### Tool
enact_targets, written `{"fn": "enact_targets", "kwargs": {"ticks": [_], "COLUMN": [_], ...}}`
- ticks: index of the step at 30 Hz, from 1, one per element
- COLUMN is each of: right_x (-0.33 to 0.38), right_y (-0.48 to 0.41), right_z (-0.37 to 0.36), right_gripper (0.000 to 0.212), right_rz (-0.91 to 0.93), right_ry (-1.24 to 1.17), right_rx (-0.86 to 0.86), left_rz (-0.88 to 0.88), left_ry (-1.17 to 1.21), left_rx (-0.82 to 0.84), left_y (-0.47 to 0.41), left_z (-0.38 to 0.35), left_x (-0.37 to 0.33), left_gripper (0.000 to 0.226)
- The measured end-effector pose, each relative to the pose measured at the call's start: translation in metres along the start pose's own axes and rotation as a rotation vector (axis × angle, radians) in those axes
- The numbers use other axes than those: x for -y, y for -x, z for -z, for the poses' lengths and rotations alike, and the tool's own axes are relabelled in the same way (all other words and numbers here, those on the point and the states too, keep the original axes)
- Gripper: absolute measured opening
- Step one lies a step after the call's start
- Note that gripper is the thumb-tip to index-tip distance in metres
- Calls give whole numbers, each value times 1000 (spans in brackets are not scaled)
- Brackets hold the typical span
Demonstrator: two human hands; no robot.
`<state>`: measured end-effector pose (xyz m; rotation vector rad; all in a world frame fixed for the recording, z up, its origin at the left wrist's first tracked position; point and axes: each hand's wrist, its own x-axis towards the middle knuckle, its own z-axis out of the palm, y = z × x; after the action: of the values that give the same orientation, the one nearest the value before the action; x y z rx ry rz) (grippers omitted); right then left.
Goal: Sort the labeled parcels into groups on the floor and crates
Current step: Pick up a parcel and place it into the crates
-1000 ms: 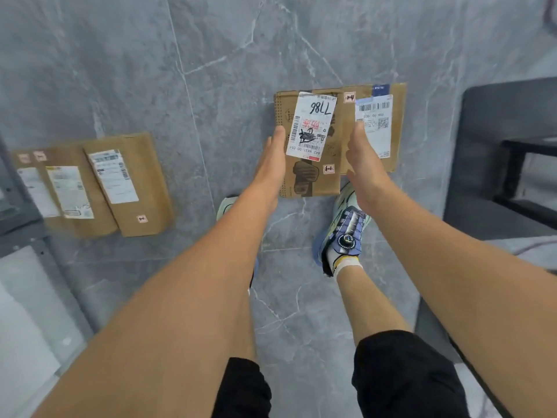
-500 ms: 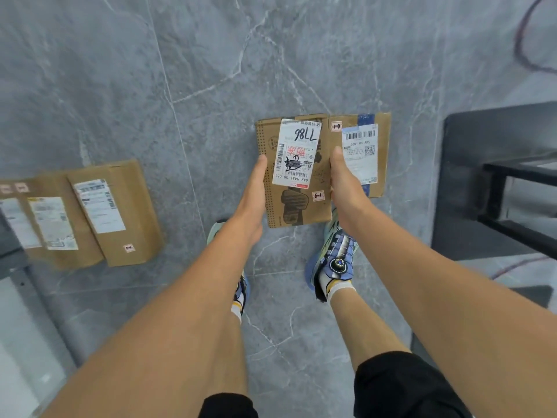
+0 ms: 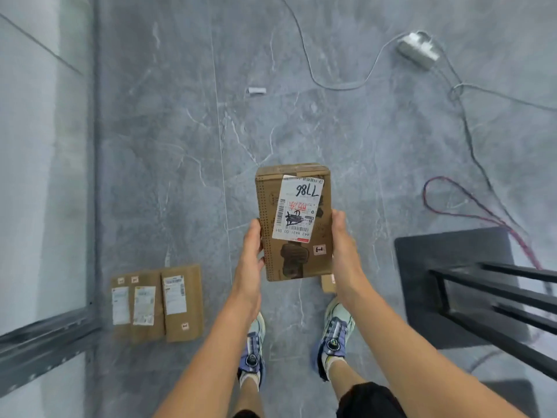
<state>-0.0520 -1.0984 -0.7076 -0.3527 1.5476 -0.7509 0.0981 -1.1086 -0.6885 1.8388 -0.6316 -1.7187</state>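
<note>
Lifted since earlier: brown parcel (image 3: 297,224) with white label "7786" now up off the floor (image 3: 168,146), held at chest-front between both hands. Second parcel (image 3: 328,283) left behind on the floor, mostly hidden under the right wrist. Left hand (image 3: 251,260) pressed flat on the parcel's left side, right hand (image 3: 343,248) clamped on its right side; both grips closed on it. Three labeled parcels (image 3: 156,304) lie side by side on floor, lower left. Black rack (image 3: 494,297) at right.
</note>
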Motion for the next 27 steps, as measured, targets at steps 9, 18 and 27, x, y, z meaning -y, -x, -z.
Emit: {"fn": "enact_targets", "kwargs": {"ticks": [9, 18, 27], "right_x": [183, 275, 290], "right_y": [154, 285, 396], "right_z": [0, -15, -1], "right_gripper": [53, 54, 56], "right_rz": [354, 562, 674], "right_ry": [-19, -127, -273], "right_rx": [-8, -236, -512], "left_rz": [-322, -518, -615], "left_ry": [-24, -176, -322], "left_rx": [181, 493, 803], "left_y": [124, 221, 308], "left_z": [-7, 9, -15], "left_x": [-182, -309, -366], "left_gripper": [38, 49, 51]}}
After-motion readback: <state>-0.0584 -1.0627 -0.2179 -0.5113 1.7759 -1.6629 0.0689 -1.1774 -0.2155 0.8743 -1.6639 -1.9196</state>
